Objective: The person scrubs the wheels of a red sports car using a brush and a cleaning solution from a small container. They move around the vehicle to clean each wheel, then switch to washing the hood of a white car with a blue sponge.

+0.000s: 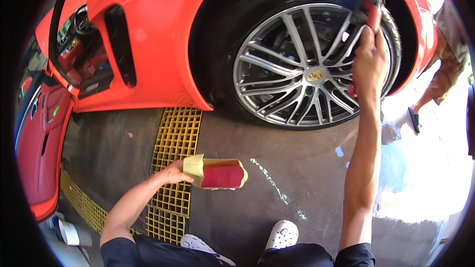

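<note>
My right hand (pixel 370 64) is stretched up and closed round the red handle of a brush (pixel 374 10). The brush's dark head meets the upper right part of the black tyre (pixel 225 69), inside the red car's wheel arch. Low on the left, my left hand (pixel 173 172) grips one end of a cut-open, yellowish container (pixel 194 169). Red liquid (pixel 222 175) shows inside it. The container is held above the floor, apart from the car. Between my hands and beyond them is the silver multi-spoke wheel rim (pixel 292 64).
A car door (pixel 42 143) with a red lining stands open at the left. Yellow floor grating (pixel 173 138) runs beneath my left arm. Another person's leg (pixel 443 79) is at the right, beside the car. White clogs (pixel 282 235) are on my feet.
</note>
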`<state>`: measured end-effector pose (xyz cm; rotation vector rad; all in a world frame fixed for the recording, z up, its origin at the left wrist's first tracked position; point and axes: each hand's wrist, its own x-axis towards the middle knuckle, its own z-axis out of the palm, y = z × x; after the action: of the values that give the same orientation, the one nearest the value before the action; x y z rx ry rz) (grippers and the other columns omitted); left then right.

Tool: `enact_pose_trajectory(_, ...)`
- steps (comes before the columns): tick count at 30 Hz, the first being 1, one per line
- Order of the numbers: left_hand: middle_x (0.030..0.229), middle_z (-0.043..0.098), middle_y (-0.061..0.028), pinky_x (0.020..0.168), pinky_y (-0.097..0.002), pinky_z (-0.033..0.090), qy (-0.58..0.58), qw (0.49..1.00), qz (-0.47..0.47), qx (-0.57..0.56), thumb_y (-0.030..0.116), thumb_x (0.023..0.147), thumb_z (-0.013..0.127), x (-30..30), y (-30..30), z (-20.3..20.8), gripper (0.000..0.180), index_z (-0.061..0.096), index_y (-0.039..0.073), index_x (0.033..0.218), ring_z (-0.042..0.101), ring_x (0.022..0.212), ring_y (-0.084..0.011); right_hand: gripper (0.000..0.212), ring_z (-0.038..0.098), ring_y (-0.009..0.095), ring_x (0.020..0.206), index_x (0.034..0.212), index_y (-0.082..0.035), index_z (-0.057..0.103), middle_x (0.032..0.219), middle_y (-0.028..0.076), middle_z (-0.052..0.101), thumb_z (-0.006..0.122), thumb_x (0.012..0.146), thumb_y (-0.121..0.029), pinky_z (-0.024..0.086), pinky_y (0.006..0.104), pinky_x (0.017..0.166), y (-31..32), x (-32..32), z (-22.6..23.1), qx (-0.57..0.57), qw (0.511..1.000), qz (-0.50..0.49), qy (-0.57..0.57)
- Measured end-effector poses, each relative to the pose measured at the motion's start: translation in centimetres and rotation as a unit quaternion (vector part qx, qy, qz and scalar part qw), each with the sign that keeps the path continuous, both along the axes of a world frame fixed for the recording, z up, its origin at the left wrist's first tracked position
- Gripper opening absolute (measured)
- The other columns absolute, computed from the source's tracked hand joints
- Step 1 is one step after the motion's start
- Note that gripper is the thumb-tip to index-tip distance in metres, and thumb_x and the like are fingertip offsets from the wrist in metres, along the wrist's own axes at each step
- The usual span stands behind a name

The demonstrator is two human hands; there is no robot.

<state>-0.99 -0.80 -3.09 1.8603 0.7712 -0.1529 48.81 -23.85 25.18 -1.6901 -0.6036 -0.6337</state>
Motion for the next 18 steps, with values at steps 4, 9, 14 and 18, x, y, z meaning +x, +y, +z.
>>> enact_pose_trajectory(4,0.111,0.077,-0.0146,0.103,-0.0384,0.052,0.018,0.999,-0.016,0.048,0.014,0.069,0.083,-0.1,0.2,-0.5,0.047,0.075,0.006,0.115,0.071,0.106,-0.0266,0.044,0.072,0.046,0.077,0.137,-0.011,0.042,0.088,0.025,0.072,0.052,0.106,-0.04,0.058,0.056,0.065,6.6,-7.0,0.1,-0.147,0.984,-0.002,-0.104)
enact_pose_trajectory(9,0.121,0.073,-0.0146,0.104,-0.0374,0.051,0.046,0.997,-0.047,0.031,0.01,0.068,0.08,1.5,-0.5,1.2,0.068,0.062,0.001,0.132,0.067,0.115,-0.0249,0.058,0.07,0.027,0.057,0.148,-0.011,0.047,0.08,0.014,0.064,0.061,0.101,-0.041,0.058,0.0397,0.047,11.7,-15.5,-8.0,-0.304,0.904,0.0,-0.299)
enact_pose_trajectory(14,0.115,0.075,-0.0128,0.101,-0.037,0.051,0.018,0.998,-0.054,0.038,0.008,0.071,0.08,-0.6,-0.2,1.0,0.057,0.066,0.002,0.125,0.069,0.109,-0.0227,0.054,0.071,0.027,0.069,0.151,-0.008,0.045,0.086,0.014,0.064,0.054,0.103,-0.029,0.059,0.0393,0.051,13.4,-20.0,-19.4,-0.461,0.828,0.111,-0.298)
enact_pose_trajectory(18,0.114,0.075,-0.0139,0.1,-0.0376,0.052,0.036,0.996,-0.054,0.054,0.01,0.07,0.082,0.6,0.0,0.8,0.055,0.069,0.003,0.123,0.07,0.107,-0.0243,0.059,0.075,0.029,0.08,0.152,-0.004,0.043,0.094,0.016,0.07,0.057,0.095,-0.013,0.06,0.0391,0.068,11.0,-18.0,-27.7,-0.624,0.731,0.149,-0.232)
